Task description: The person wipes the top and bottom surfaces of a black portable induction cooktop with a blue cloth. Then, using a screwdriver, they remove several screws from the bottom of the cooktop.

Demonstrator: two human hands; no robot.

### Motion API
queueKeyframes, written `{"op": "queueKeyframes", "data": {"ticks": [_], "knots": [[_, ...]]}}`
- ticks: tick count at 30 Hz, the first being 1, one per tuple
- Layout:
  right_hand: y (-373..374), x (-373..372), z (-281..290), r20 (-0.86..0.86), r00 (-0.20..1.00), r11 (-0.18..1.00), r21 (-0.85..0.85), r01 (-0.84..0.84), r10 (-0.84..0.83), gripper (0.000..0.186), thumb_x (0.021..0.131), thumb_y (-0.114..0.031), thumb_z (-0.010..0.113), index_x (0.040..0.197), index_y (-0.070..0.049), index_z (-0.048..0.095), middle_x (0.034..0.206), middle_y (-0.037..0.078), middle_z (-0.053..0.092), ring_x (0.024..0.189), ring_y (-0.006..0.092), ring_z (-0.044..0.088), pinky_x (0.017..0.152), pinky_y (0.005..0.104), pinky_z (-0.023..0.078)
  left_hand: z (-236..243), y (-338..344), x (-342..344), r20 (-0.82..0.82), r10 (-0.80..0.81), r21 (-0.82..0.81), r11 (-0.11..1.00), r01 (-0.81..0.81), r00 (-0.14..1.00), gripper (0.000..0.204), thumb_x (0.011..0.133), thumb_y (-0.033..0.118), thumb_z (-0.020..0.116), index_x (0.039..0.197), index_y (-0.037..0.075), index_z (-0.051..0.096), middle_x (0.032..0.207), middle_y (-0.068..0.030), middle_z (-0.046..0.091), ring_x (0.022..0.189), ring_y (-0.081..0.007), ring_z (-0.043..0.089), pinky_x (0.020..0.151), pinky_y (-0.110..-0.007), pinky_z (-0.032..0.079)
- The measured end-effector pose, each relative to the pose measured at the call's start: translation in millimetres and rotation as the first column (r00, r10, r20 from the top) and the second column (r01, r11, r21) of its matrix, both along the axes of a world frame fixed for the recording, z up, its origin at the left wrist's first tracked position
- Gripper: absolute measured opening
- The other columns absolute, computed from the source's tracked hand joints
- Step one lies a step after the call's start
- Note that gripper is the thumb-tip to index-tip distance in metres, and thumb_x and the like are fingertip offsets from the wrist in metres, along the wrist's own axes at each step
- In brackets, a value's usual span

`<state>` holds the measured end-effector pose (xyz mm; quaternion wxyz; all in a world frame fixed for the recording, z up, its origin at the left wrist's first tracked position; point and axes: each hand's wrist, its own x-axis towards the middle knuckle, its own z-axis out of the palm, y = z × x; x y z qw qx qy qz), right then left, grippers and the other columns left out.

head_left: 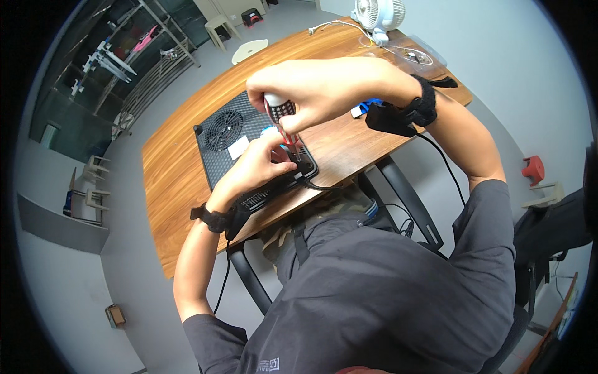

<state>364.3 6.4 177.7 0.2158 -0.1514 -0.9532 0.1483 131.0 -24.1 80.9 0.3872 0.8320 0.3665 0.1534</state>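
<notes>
My right hand (299, 93) is closed round a screwdriver (280, 107) with a white, black and red handle, held upright with its metal shaft pointing down at the near right corner of a black device (212, 156). The device has a textured panel, a round fan grille (223, 131) and a white label (238, 147). My left hand (268, 159) has its fingers curled beside the shaft at that corner; what they grip is hidden. A black strap with a cabled module is on each wrist.
The wooden table (171, 193) holds a blue object (367, 107), a white fan (378, 19) and loose cables at the back right. Stools (218, 30) and a metal rack (174, 56) stand beyond it. A red stool (532, 169) is at the right; a black chair is near me.
</notes>
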Motion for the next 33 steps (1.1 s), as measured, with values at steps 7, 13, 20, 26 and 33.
{"op": "queueKeyframes", "data": {"ticks": [7,13,20,26,33], "knots": [[8.3,-16.8,19.9,-0.037,0.999,1.000,-0.011,0.028,-0.029,0.039,0.083,-0.017,0.078,0.111,0.000,0.058,0.096,0.015,0.062,0.082,0.0264,0.060,0.070,0.0398,0.049,-6.8,-1.0,-23.6,0.026,0.126,-0.059,0.990,-0.125,0.992,0.019,0.092,0.005,0.077,0.110,0.001,0.070,0.088,0.0002,0.070,0.082,-0.0052,0.063,0.076,-0.025,0.054],[19.0,-40.4,21.0,-0.063,0.998,0.999,0.041,0.011,-0.009,0.039,0.088,-0.022,0.073,0.113,0.003,0.057,0.096,0.020,0.065,0.089,0.0309,0.066,0.077,0.0421,0.054,-9.0,-4.2,-67.1,0.161,0.253,-0.047,0.968,-0.248,0.954,0.012,0.090,0.002,0.077,0.099,0.001,0.069,0.082,0.0002,0.070,0.077,-0.0057,0.064,0.074,-0.025,0.054],[25.5,-103.5,8.4,-0.083,0.996,0.999,-0.028,0.023,-0.025,0.033,0.095,-0.019,0.071,0.116,-0.001,0.052,0.103,0.013,0.055,0.090,0.0244,0.058,0.082,0.0347,0.049,7.6,-30.8,-155.3,0.088,0.405,-0.031,0.914,-0.404,0.910,0.012,0.091,0.003,0.077,0.100,0.002,0.069,0.085,0.0007,0.071,0.082,-0.0061,0.067,0.077,-0.025,0.056],[28.6,-151.9,18.5,-0.114,0.993,0.991,-0.134,0.018,-0.033,0.031,0.098,-0.023,0.069,0.114,-0.001,0.054,0.102,0.012,0.057,0.095,0.0218,0.058,0.083,0.0352,0.049,-29.8,-54.1,-216.9,-0.043,0.474,0.113,0.877,-0.467,0.879,0.015,0.090,0.003,0.077,0.102,-0.001,0.071,0.087,-0.0122,0.076,0.083,-0.0204,0.074,0.080,-0.033,0.059],[16.3,-205.7,-0.6,-0.043,0.985,0.986,0.000,-0.167,0.167,0.033,0.095,-0.021,0.068,0.116,0.001,0.055,0.106,0.020,0.061,0.096,0.0336,0.063,0.087,0.0432,0.054,-59.5,-58.9,-265.8,-0.270,0.631,0.306,0.772,-0.557,0.727,0.014,0.085,0.005,0.077,0.097,-0.001,0.074,0.089,-0.0181,0.076,0.085,-0.0343,0.074,0.080,-0.042,0.058]]}}
